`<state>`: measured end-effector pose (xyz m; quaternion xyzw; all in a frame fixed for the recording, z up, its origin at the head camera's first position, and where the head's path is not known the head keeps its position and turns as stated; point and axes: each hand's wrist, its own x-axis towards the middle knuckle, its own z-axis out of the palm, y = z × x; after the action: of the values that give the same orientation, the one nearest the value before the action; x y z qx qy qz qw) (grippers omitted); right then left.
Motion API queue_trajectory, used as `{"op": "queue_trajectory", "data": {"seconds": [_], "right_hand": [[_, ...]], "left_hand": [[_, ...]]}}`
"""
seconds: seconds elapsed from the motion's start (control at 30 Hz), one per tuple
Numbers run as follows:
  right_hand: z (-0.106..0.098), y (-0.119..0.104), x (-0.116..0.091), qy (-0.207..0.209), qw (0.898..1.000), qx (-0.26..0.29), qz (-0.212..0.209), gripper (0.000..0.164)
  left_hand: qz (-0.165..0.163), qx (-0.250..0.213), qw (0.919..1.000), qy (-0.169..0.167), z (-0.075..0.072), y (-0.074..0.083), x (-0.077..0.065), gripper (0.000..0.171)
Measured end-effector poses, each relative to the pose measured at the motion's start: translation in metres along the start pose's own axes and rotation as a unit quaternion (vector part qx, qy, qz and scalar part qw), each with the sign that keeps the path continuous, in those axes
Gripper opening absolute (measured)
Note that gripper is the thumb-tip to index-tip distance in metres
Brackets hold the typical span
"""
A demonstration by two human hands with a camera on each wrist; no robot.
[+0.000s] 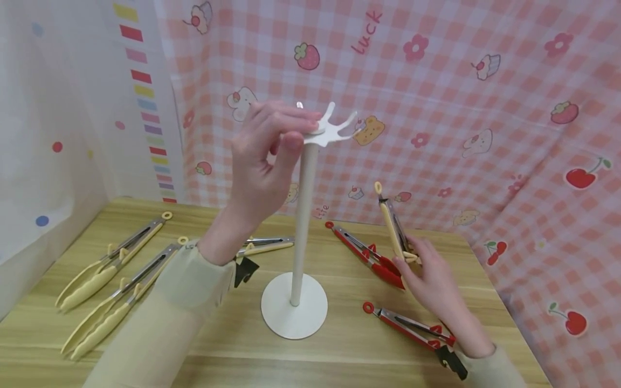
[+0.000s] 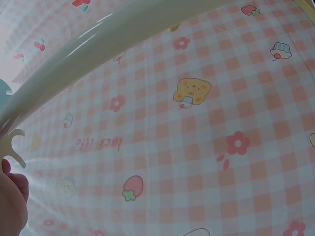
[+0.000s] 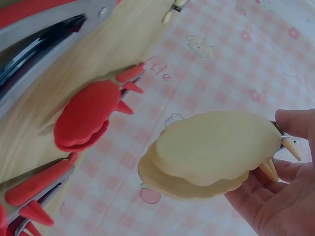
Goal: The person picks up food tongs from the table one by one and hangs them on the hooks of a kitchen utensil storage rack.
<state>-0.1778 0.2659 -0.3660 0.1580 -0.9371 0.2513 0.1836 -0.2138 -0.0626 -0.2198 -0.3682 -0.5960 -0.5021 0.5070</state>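
Observation:
A white utensil stand (image 1: 303,205) with a round base and curved hooks on top rises from the table's middle. My left hand (image 1: 267,151) is at its top, fingers over the hooked head and thumb below, pinching it. In the left wrist view, the pole (image 2: 93,54) crosses the upper left. My right hand (image 1: 432,280) holds cream-tipped tongs (image 1: 392,226) above the table, ring end up. The right wrist view shows the scalloped heads of these tongs (image 3: 216,147) close together, with fingers and thumb around the part behind them.
Red tongs (image 1: 366,253) lie beneath the right hand, and other red tongs (image 1: 407,326) lie nearer the front. Two cream tongs (image 1: 116,258) lie at the left. Another cream pair (image 1: 267,247) lies behind the pole, partly hidden by the left arm. A checked cloth (image 1: 436,97) hangs behind the table.

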Motion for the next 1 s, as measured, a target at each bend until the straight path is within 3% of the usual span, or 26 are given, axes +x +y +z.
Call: {"op": "queue_trajectory", "data": {"seconds": [1.0], "right_hand": [[0.004,-0.032,0.002,0.058,0.997,0.030,-0.048,0.048]], "left_hand": [[-0.003,-0.006,0.9998,0.018,0.003,-0.001,0.000,0.068]]}}
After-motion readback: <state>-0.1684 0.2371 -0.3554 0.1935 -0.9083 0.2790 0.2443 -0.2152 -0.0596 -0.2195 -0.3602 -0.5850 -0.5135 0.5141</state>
